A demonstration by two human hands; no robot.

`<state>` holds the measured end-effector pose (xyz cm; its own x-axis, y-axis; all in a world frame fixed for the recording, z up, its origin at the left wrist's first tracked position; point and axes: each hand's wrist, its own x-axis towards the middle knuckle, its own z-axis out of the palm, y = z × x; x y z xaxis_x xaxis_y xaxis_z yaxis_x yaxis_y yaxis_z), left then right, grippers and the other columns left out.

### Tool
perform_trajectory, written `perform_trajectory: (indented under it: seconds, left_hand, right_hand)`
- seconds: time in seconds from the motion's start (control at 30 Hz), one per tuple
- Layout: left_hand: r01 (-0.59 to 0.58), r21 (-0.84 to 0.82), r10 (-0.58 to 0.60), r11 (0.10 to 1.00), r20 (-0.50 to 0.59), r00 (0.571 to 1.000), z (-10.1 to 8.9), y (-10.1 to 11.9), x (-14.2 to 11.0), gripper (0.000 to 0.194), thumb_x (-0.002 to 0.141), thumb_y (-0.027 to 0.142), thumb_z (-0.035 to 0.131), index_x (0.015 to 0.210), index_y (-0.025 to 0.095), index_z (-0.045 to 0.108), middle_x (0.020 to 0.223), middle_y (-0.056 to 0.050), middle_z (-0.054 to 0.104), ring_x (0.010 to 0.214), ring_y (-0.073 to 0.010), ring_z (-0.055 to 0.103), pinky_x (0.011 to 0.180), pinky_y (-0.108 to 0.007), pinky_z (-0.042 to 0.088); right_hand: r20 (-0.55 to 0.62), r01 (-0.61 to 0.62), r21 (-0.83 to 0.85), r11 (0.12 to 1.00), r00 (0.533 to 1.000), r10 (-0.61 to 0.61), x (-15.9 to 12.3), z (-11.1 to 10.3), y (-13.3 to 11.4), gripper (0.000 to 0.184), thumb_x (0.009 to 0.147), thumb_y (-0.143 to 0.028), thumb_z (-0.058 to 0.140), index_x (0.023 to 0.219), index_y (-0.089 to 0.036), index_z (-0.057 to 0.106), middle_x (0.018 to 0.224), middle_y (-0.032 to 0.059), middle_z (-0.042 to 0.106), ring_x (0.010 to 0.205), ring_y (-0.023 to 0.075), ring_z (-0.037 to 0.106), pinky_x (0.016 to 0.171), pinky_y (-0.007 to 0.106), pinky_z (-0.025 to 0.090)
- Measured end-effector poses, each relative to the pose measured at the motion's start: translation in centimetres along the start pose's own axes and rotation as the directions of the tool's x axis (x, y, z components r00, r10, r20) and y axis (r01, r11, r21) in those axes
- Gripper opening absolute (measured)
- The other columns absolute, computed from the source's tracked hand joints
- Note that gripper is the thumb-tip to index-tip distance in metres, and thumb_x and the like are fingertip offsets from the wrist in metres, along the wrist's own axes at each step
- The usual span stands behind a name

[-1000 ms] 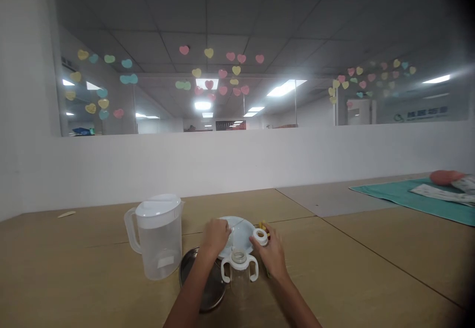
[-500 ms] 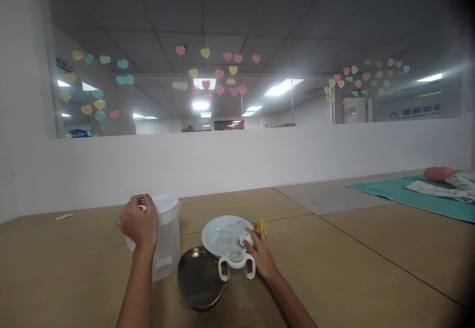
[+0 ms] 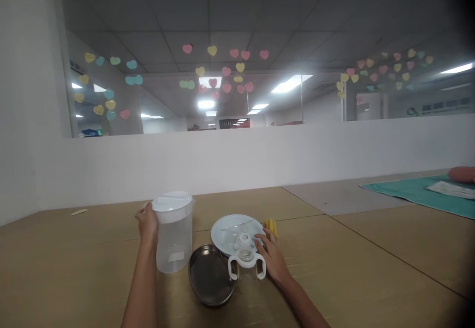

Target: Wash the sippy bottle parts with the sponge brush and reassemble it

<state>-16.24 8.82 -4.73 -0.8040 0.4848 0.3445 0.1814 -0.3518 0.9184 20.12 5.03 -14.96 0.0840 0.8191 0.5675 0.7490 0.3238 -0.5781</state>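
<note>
At the left stands a translucent plastic pitcher (image 3: 174, 244) with a white lid. My left hand (image 3: 147, 224) is closed at its left side, where the handle is, and the fingers are partly hidden. A baby bottle (image 3: 247, 263) with white side handles and a bare neck stands upright at the front. Just behind its neck is a white ring-shaped cap (image 3: 245, 239), at the front of the white plate (image 3: 218, 236). My right hand (image 3: 273, 255) is beside the cap and bottle, fingers apart, holding nothing. Clear pieces (image 3: 230, 233) lie on the plate.
A dark oval metal tray (image 3: 211, 276) lies between pitcher and bottle. Something yellow (image 3: 271, 226) sits behind my right hand. A flat pale piece (image 3: 79, 212) lies far left. At the right are a teal cloth (image 3: 411, 192) and a reddish object (image 3: 462, 174). A white wall (image 3: 237, 160) borders the table.
My left hand has moved from above the pitcher's rim down to its handle side. The right fingers have come away from the white cap. The view has swung slightly left.
</note>
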Motion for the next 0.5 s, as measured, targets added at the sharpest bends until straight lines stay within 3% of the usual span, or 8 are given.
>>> perform_trajectory:
  seconds: [0.17,0.27,0.37,0.5]
  left_hand:
    - [0.034,-0.011,-0.035,0.999,-0.055,0.998,1.7,1.6,-2.1,0.048,0.073,0.038,0.053,0.114,0.021,0.035,0.084,-0.001,0.055,0.080,-0.0205,0.056,0.080,-0.040,0.042]
    - [-0.034,-0.051,0.037,0.998,0.064,0.997,3.4,3.1,-4.8,0.057,0.074,0.039,0.056,0.122,0.025,0.030,0.084,0.001,0.057,0.080,-0.0181,0.057,0.082,-0.036,0.042]
    - [-0.181,0.009,0.175,0.983,0.221,0.959,4.8,4.2,-7.6,0.048,0.078,0.041,0.053,0.121,0.026,0.039,0.093,-0.003,0.058,0.091,-0.0200,0.058,0.085,-0.036,0.042]
    - [-0.443,0.097,0.397,0.891,0.303,0.866,5.7,5.0,-9.9,0.046,0.081,0.036,0.049,0.124,0.020,0.042,0.111,-0.011,0.057,0.107,-0.0260,0.052,0.094,-0.042,0.037]
  right_hand:
    - [-0.010,0.010,0.000,1.000,1.000,-0.010,-0.1,-0.1,-0.2,0.041,0.085,-0.046,0.037,0.096,-0.019,0.067,0.123,0.0130,0.051,0.122,0.0250,0.041,0.102,0.043,0.034]
    - [-0.020,0.023,0.003,1.000,1.000,-0.023,-0.1,-0.2,-0.1,0.039,0.085,-0.045,0.039,0.096,-0.020,0.066,0.123,0.0120,0.052,0.121,0.0246,0.043,0.101,0.043,0.036]
    - [-0.034,0.028,0.010,1.000,0.999,-0.027,-0.1,-0.1,0.1,0.038,0.085,-0.044,0.040,0.098,-0.019,0.065,0.123,0.0119,0.052,0.120,0.0246,0.044,0.102,0.043,0.036]
    - [-0.052,0.047,0.010,0.999,0.998,-0.047,-0.1,-0.1,0.3,0.035,0.084,-0.044,0.042,0.095,-0.020,0.065,0.121,0.0109,0.054,0.118,0.0247,0.046,0.100,0.044,0.038]
